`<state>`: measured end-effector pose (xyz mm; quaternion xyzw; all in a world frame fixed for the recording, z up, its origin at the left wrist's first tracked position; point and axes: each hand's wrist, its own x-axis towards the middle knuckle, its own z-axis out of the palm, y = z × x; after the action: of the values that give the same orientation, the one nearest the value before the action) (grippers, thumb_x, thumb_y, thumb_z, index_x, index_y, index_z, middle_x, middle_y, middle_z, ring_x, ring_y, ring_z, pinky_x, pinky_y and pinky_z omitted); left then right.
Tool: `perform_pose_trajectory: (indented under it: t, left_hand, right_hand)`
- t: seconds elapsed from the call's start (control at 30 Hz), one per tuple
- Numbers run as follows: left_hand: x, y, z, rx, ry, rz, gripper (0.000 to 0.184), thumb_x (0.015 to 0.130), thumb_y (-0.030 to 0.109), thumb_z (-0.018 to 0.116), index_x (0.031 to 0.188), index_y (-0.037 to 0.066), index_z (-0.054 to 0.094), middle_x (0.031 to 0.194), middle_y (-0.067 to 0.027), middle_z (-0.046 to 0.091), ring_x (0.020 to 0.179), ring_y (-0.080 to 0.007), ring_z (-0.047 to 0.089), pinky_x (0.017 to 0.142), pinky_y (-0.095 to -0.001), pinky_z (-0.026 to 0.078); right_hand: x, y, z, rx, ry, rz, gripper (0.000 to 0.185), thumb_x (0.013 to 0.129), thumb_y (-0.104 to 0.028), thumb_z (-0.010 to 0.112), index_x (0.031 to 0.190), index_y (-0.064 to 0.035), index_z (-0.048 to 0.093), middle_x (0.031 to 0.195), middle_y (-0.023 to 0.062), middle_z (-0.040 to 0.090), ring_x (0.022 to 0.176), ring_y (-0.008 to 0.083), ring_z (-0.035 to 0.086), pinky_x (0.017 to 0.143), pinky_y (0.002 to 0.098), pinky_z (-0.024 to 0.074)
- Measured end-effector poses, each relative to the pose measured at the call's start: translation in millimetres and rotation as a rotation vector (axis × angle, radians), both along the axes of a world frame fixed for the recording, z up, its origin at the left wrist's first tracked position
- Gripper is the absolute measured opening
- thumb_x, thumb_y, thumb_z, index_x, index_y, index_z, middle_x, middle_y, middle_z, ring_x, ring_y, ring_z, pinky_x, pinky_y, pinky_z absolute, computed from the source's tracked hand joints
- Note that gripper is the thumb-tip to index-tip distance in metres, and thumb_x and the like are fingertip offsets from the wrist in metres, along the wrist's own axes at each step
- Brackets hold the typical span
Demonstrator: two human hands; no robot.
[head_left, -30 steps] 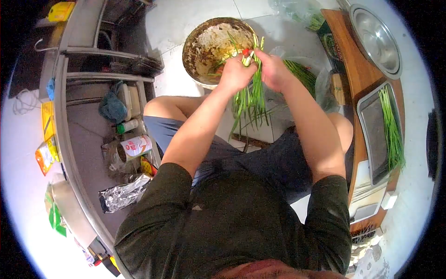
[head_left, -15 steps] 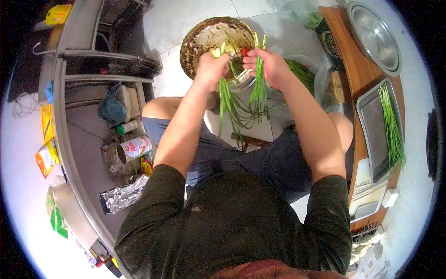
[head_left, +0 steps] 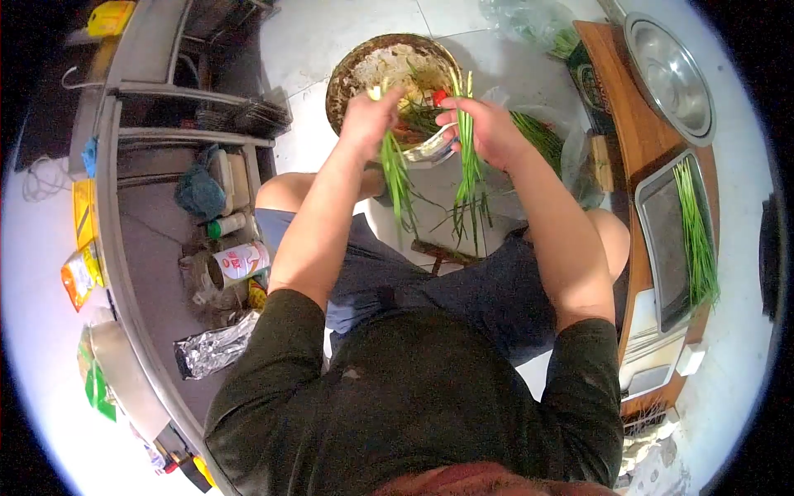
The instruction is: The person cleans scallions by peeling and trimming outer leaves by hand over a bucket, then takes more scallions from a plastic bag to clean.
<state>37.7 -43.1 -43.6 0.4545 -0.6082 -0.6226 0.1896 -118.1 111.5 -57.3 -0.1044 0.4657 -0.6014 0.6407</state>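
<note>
My left hand [head_left: 366, 126] is closed around a bunch of garlic chives [head_left: 396, 183]. Pale stem ends poke out above the fist, and green leaves hang below. A second bunch of chives [head_left: 468, 178] is gripped between the thumb and fingers of my right hand [head_left: 491, 135], its leaves drooping downward. Both hands hover over the near side of a round, stained bin [head_left: 334, 103], with a gap between the two bunches. Inside the bin lie pale scraps, some green bits and a small red piece [head_left: 439, 97].
On the right, a wooden board [head_left: 616, 91] carries a metal basin [head_left: 674, 78] and a metal tray [head_left: 659, 248] with more chives [head_left: 697, 248]. A plastic bag with greens [head_left: 539, 136] lies beyond my right hand. Shelves with a can [head_left: 242, 263] and packages stand left.
My hands have drawn slightly apart, with the left one shifting left. The leaves that trailed between the two bunches now hang more separately.
</note>
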Motion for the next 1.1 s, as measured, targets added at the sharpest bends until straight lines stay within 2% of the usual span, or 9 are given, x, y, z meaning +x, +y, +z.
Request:
perform_pose_trajectory:
  t: [0.07, 0.33, 0.4, 0.53, 0.67, 0.77, 0.87, 0.93, 1.1]
  left_hand:
    - [-9.2, 20.3, 14.9, 0.06, -0.023, -0.06, 0.022, 0.089, 0.023, 0.068, 0.076, 0.007, 0.06, 0.059, 0.0014, 0.052, 0.049, -0.0097, 0.045, 0.047, -0.0269, 0.035]
    - [-29.2, 43.4, 27.4, 0.131, 0.112, -0.211, 0.016, 0.088, 0.016, 0.065, 0.077, 0.005, 0.062, 0.061, 0.0008, 0.055, 0.052, -0.0087, 0.048, 0.048, -0.026, 0.037]
    - [-26.7, 43.8, 33.7, 0.197, 0.124, -0.223, 0.015, 0.088, 0.014, 0.064, 0.082, 0.001, 0.064, 0.065, -0.0009, 0.058, 0.055, -0.0087, 0.053, 0.047, -0.026, 0.039]
    - [-18.9, 26.5, 14.2, 0.123, 0.134, -0.174, 0.011, 0.089, 0.012, 0.064, 0.083, 0.004, 0.062, 0.06, 0.0031, 0.052, 0.051, -0.0077, 0.045, 0.046, -0.0246, 0.035]
    - [-8.2, 16.6, 21.0, 0.105, 0.113, -0.133, 0.017, 0.089, 0.013, 0.064, 0.075, 0.007, 0.057, 0.059, 0.0033, 0.051, 0.049, -0.0076, 0.043, 0.047, -0.0243, 0.033]
    - [-0.4, 5.4, 19.9, 0.03, 0.091, -0.12, 0.021, 0.089, 0.014, 0.063, 0.071, 0.008, 0.053, 0.058, 0.003, 0.049, 0.048, -0.0082, 0.042, 0.046, -0.0252, 0.033]
    - [6.8, -3.3, 19.1, 0.025, 0.119, -0.114, 0.022, 0.09, 0.014, 0.062, 0.071, 0.008, 0.053, 0.058, 0.003, 0.048, 0.048, -0.0081, 0.041, 0.046, -0.0254, 0.032]
    - [12.0, -7.3, 22.2, 0.045, 0.123, -0.126, 0.023, 0.091, 0.014, 0.062, 0.071, 0.008, 0.053, 0.058, 0.003, 0.048, 0.048, -0.0081, 0.04, 0.046, -0.0255, 0.032]
    - [12.3, -3.5, 19.8, 0.053, 0.111, -0.159, 0.02, 0.091, 0.014, 0.062, 0.073, 0.007, 0.055, 0.059, 0.0024, 0.05, 0.049, -0.0083, 0.043, 0.046, -0.0255, 0.033]
  right_hand:
    - [2.4, -2.0, 1.2, -0.016, -0.007, 0.043, 0.033, 0.093, -0.021, 0.05, 0.119, -0.0017, 0.055, 0.099, 0.0103, 0.064, 0.078, 0.0185, 0.061, 0.066, 0.033, 0.0516]
    - [8.7, 2.0, 6.2, -0.024, 0.016, 0.14, 0.032, 0.09, -0.014, 0.05, 0.118, 0.0004, 0.057, 0.102, 0.0108, 0.065, 0.083, 0.0197, 0.062, 0.072, 0.0325, 0.0524]
    - [7.0, 2.0, 2.2, -0.048, 0.015, 0.11, 0.031, 0.089, -0.012, 0.049, 0.116, 0.0005, 0.058, 0.103, 0.0107, 0.065, 0.087, 0.0205, 0.063, 0.077, 0.0327, 0.0519]
    - [4.4, 2.4, 4.8, -0.043, 0.113, -0.064, 0.031, 0.088, -0.01, 0.049, 0.114, 0.0017, 0.059, 0.107, 0.011, 0.066, 0.097, 0.0215, 0.063, 0.086, 0.0322, 0.0495]
    - [0.9, -3.2, -2.8, -0.022, 0.119, -0.305, 0.031, 0.087, -0.013, 0.049, 0.112, 0.003, 0.059, 0.103, 0.0131, 0.067, 0.095, 0.0208, 0.062, 0.083, 0.0288, 0.048]
    - [-6.8, 0.7, 5.8, -0.037, 0.364, -0.332, 0.03, 0.087, -0.012, 0.049, 0.111, 0.0019, 0.058, 0.093, 0.0113, 0.067, 0.085, 0.0191, 0.062, 0.077, 0.0277, 0.0485]
    - [-13.0, 6.0, 23.5, 0.009, 0.284, -0.476, 0.026, 0.087, -0.013, 0.051, 0.107, 0.0005, 0.061, 0.083, 0.0082, 0.065, 0.074, 0.016, 0.059, 0.069, 0.0278, 0.0468]
    - [-29.1, 7.5, 15.3, 0.045, 0.448, -0.509, 0.021, 0.087, -0.015, 0.056, 0.101, -0.0003, 0.063, 0.079, 0.006, 0.063, 0.069, 0.0135, 0.056, 0.065, 0.0277, 0.0447]
    - [-27.1, 11.9, 4.5, 0.056, 0.765, -0.319, 0.019, 0.083, -0.017, 0.069, 0.093, -0.0011, 0.068, 0.078, 0.0033, 0.065, 0.07, 0.0101, 0.055, 0.066, 0.0254, 0.0435]
